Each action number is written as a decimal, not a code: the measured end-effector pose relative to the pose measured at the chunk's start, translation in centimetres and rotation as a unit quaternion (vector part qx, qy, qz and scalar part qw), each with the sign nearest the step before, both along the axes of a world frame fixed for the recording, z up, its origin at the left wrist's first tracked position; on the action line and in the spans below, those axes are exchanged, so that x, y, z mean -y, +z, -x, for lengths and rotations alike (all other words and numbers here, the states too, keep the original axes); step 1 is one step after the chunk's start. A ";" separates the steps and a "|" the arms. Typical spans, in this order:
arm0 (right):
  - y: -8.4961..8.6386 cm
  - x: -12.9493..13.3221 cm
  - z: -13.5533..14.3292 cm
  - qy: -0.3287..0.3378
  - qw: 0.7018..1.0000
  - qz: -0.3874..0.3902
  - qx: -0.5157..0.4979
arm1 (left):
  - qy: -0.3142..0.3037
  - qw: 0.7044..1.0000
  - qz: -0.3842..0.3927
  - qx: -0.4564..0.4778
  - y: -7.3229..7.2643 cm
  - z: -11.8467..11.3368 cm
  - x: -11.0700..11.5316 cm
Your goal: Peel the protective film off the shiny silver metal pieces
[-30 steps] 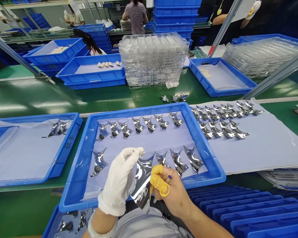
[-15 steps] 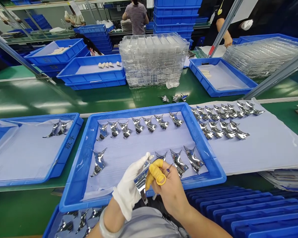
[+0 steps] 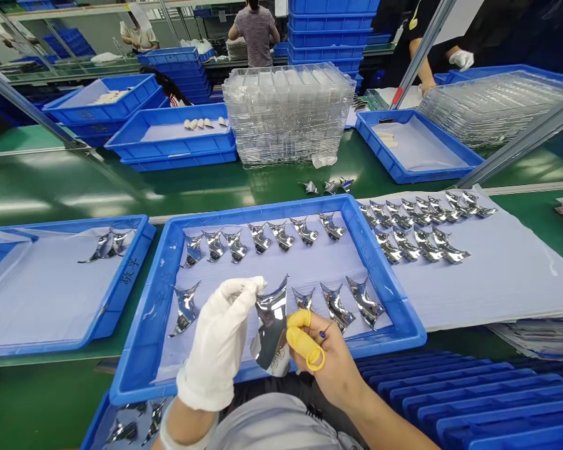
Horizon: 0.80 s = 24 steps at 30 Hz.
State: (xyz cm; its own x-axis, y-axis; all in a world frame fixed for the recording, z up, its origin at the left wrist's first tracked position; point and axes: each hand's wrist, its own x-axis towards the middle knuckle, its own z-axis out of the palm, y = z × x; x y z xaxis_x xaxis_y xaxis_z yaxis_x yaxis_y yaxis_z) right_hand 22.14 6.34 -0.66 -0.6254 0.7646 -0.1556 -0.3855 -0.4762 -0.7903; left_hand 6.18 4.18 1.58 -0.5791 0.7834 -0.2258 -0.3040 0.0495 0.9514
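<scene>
My left hand [image 3: 218, 337], in a white glove, pinches a shiny chrome part [image 3: 271, 325] by its upper left corner. The curved, pointed part is upright above the near edge of a blue tray [image 3: 415, 331]. My right hand [image 3: 326, 356] wears yellow finger cots on thumb and forefinger; they meet the part's right edge. Between its fingers sits a thin needle-like tool [image 3: 323, 334] with a small blue bit; its far end is hidden. Similar chrome parts [image 3: 281, 236] lie in two rows on the tray's white liner.
At left stands another blue tray [image 3: 51, 281] with a few chrome parts. More lie on a white sheet [image 3: 497, 275] at right. Stacked clear plastic trays [image 3: 288, 115] stand behind. Blue trays [image 3: 473, 400] are stacked at lower right. Co-workers are across the bench.
My left hand has shifted its grip to the part's upper corner and moved left. The chrome part has turned upright, showing its broad mirror face. My right hand has moved slightly right and down.
</scene>
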 end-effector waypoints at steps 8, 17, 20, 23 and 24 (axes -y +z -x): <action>-0.1 -0.5 -0.4 -0.030 0.980 -0.187 0.065 | 0.021 0.996 -0.020 -0.082 0.4 0.0 1.7; -0.2 -0.6 -1.4 -0.153 0.766 -0.587 0.215 | -0.049 0.970 -0.032 -0.236 -0.6 1.0 3.4; -0.2 -0.6 -1.5 -0.153 0.753 -0.596 0.233 | -0.070 0.971 -0.034 -0.226 -0.8 1.5 3.4; 0.1 -0.6 -1.4 -0.129 0.786 -0.563 0.218 | -0.105 0.974 -0.083 -0.183 -1.0 1.9 2.9; 0.2 -0.6 -1.3 -0.114 0.804 -0.546 0.208 | -0.122 0.972 -0.107 -0.169 -0.9 2.0 2.6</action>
State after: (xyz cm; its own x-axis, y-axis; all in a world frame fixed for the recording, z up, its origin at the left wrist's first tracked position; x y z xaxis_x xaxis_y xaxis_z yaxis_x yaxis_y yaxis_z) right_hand 23.47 6.98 -0.41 -0.5166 0.6752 0.5265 0.0409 0.6337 -0.7725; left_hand 4.22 1.55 0.69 -0.3823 0.9150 0.1287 0.0240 -0.1294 0.9913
